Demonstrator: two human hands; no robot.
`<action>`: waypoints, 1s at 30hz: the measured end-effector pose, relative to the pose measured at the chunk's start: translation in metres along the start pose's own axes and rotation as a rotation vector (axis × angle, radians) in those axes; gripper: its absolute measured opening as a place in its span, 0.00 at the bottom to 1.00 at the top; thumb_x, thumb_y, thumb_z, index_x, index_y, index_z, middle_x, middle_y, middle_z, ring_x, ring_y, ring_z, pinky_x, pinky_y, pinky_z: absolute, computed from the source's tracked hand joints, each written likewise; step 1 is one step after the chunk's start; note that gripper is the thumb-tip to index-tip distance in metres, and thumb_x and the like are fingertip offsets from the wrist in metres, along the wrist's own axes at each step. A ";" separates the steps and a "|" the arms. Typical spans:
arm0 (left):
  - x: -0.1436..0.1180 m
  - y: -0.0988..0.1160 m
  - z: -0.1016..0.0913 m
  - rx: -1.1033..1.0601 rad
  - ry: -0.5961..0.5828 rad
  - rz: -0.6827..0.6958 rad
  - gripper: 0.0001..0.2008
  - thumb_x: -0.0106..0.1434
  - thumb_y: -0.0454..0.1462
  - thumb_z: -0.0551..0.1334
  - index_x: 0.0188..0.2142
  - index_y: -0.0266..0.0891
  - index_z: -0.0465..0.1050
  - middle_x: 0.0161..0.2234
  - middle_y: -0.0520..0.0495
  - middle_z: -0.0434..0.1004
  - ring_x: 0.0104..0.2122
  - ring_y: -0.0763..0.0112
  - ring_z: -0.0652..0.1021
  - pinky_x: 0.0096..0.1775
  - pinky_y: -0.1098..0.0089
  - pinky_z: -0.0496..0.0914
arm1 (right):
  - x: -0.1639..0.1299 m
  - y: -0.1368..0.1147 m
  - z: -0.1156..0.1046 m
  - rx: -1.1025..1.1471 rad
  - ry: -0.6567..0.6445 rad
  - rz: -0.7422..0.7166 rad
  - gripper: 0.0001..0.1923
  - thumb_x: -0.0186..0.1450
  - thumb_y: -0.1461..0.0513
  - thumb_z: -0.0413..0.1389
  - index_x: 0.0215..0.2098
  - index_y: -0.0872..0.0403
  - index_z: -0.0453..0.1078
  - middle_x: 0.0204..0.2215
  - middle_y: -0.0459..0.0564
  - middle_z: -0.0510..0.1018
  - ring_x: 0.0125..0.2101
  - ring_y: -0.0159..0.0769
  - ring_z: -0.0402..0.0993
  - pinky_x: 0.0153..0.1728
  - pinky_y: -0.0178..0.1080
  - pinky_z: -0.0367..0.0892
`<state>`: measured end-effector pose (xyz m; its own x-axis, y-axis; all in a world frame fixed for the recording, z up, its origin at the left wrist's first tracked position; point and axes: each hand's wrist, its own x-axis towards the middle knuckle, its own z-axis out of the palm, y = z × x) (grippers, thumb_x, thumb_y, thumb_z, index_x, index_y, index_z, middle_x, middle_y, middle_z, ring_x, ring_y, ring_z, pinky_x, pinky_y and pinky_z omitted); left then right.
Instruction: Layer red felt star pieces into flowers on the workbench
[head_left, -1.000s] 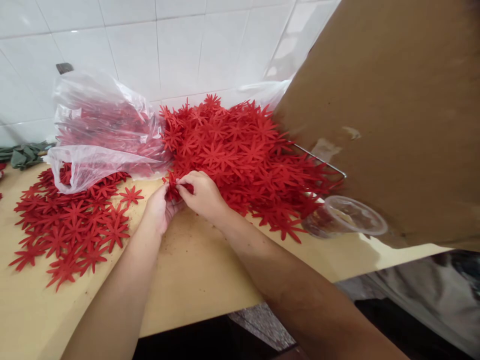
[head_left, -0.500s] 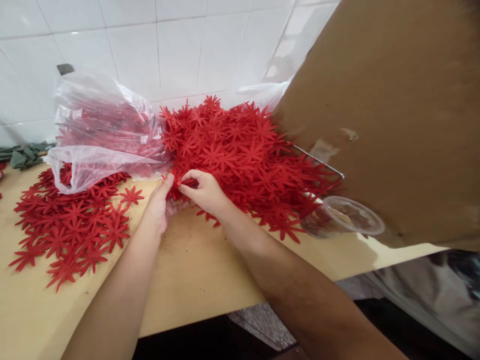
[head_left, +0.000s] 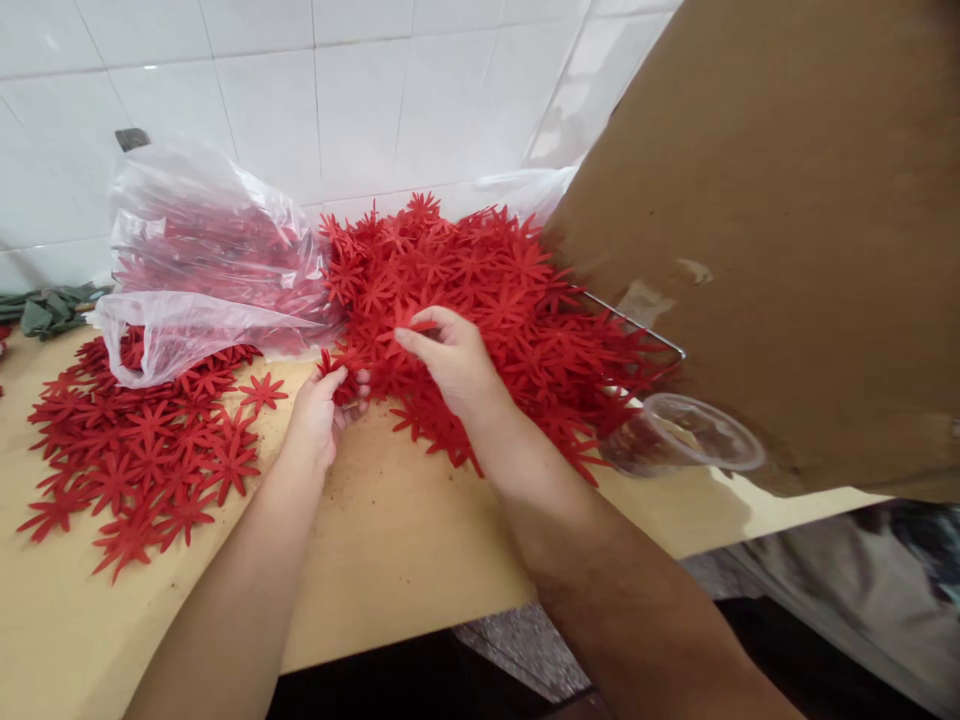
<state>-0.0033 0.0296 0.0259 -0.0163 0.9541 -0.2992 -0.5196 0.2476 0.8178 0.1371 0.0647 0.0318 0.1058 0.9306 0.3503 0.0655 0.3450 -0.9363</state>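
Observation:
A big heap of red star-shaped felt flowers [head_left: 495, 300] lies against the tiled wall. My left hand [head_left: 321, 412] sits at the heap's near left edge, fingers closed on a small bunch of red flowers [head_left: 339, 372]. My right hand [head_left: 454, 360] rests on the heap just to the right, fingers stretched over the flowers, thumb and forefinger touching a petal; whether it grips one is unclear. A flat spread of the same flowers [head_left: 142, 450] covers the wooden table [head_left: 390, 540] at the left.
A clear plastic bag [head_left: 202, 260] with more red flowers lies at the back left. A large brown cardboard sheet [head_left: 780, 230] fills the right. Below it sit a clear plastic cup [head_left: 679, 435] and a thin metal rod [head_left: 637, 322]. Green cloth pieces [head_left: 45, 310] lie far left.
My right hand has left my left hand and moved up and right onto the heap. The left hand stays put with its bunch of flowers.

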 end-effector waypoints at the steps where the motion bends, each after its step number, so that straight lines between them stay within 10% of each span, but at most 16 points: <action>1: 0.000 0.001 0.000 -0.006 0.006 -0.005 0.03 0.56 0.31 0.55 0.31 0.35 0.65 0.21 0.51 0.73 0.18 0.78 0.72 0.24 0.76 0.67 | 0.004 0.002 -0.007 -0.066 0.071 -0.044 0.06 0.51 0.60 0.55 0.25 0.52 0.61 0.22 0.43 0.68 0.26 0.31 0.66 0.32 0.38 0.64; 7: 0.000 0.004 -0.004 -0.089 -0.084 -0.051 0.10 0.61 0.36 0.50 0.31 0.34 0.67 0.23 0.47 0.75 0.22 0.74 0.75 0.25 0.73 0.70 | 0.013 0.006 -0.035 -0.773 0.466 -0.346 0.18 0.51 0.62 0.56 0.41 0.55 0.64 0.45 0.60 0.66 0.48 0.49 0.59 0.47 0.55 0.55; 16: 0.001 0.002 0.001 -0.173 -0.059 -0.092 0.11 0.61 0.35 0.49 0.28 0.36 0.68 0.22 0.49 0.73 0.26 0.74 0.76 0.32 0.72 0.72 | -0.036 -0.008 0.031 -0.705 -0.243 -0.559 0.11 0.57 0.56 0.54 0.34 0.54 0.71 0.36 0.53 0.73 0.41 0.41 0.63 0.45 0.44 0.59; 30: -0.001 0.002 0.000 -0.116 -0.168 -0.094 0.14 0.61 0.42 0.50 0.28 0.36 0.69 0.26 0.47 0.75 0.30 0.72 0.76 0.35 0.69 0.72 | -0.029 0.000 0.030 -0.660 -0.205 -0.319 0.07 0.58 0.63 0.52 0.22 0.56 0.67 0.25 0.50 0.72 0.30 0.35 0.67 0.34 0.38 0.61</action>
<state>-0.0041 0.0289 0.0280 0.1741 0.9447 -0.2778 -0.6067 0.3251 0.7254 0.1039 0.0419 0.0206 -0.2003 0.8240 0.5300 0.6485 0.5170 -0.5587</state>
